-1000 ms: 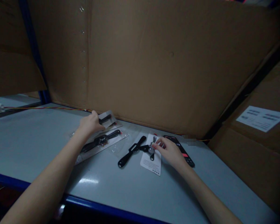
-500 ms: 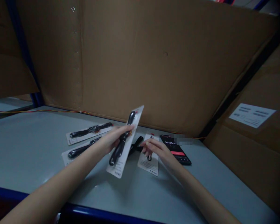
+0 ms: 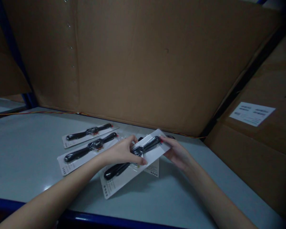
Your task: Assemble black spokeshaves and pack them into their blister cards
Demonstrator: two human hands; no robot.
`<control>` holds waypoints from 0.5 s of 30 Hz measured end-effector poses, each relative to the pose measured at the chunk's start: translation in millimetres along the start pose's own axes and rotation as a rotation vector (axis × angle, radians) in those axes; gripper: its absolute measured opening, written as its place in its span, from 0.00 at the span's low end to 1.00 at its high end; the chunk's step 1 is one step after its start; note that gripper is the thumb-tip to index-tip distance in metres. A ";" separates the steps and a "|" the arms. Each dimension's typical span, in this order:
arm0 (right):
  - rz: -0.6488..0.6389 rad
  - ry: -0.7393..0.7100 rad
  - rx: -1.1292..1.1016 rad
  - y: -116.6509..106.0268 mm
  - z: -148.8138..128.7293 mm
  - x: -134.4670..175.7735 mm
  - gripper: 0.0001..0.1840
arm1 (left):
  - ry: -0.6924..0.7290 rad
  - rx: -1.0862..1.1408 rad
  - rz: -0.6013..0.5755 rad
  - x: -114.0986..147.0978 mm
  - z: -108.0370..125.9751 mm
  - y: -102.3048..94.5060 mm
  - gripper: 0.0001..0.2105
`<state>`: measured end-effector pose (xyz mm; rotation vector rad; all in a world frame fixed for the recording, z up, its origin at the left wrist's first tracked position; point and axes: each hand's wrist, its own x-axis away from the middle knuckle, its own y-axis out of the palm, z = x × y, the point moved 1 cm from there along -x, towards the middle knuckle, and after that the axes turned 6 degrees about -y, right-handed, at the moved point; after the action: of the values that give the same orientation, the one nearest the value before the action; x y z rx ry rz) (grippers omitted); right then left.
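A white card pack with a black-handled tool under clear plastic (image 3: 127, 176) is held tilted above the table, its kind not clear to me. My left hand (image 3: 121, 151) is closed around its middle, thumb on the front. At the upper right corner of the card, my right hand (image 3: 177, 152) grips the edge. Beneath it, another white card (image 3: 154, 168) lies mostly hidden. To the left, two similar packs rest on the table: a nearer one (image 3: 78, 155) beside my left forearm and a farther one (image 3: 85, 133).
The grey tabletop (image 3: 33, 152) has a blue front edge (image 3: 95, 219). Tall cardboard (image 3: 124, 63) stands behind it, with a labelled carton (image 3: 257, 143) at right. Thin red and yellow wires (image 3: 45, 112) run along the back. A dark edge (image 3: 171, 137) shows behind my right hand.
The held pack has swung from steep to a flatter slant and covers the card beneath. My right hand has moved to its upper right corner and taken hold. The phone is now mostly hidden.
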<state>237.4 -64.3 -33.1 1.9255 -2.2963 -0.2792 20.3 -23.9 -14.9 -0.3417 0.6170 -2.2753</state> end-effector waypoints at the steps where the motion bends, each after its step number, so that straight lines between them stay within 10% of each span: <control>1: 0.002 0.028 -0.015 -3.2 -0.8 -1.3 0.12 | 0.004 -0.028 0.003 0.9 0.4 -0.3 0.27; 15: 0.201 0.149 -0.166 -8.4 -10.3 -3.9 0.05 | -0.011 -0.221 -0.002 4.6 12.4 -1.1 0.21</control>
<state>248.4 -62.4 -24.9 1.5694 -2.2673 -0.2838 21.7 -30.6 -3.5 -0.4619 0.8658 -2.2100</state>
